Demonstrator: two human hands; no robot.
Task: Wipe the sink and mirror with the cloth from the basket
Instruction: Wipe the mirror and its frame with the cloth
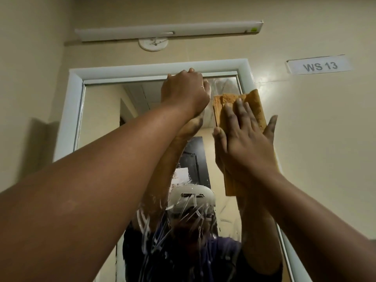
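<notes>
My right hand [246, 139] lies flat with fingers spread, pressing the orange cloth [240, 106] against the mirror [101, 119] at about two o'clock on the glass, just beside the white frame [154, 67], while my left hand [184, 90] curls its fingers over the frame's top edge at twelve o'clock to steady me. To wipe well I judge I should keep the palm flat and work in overlapping passes toward the smeared top corner and the white streaks at six o'clock. The sink and basket are out of view, and the cloth's lower end hides behind my wrist.
</notes>
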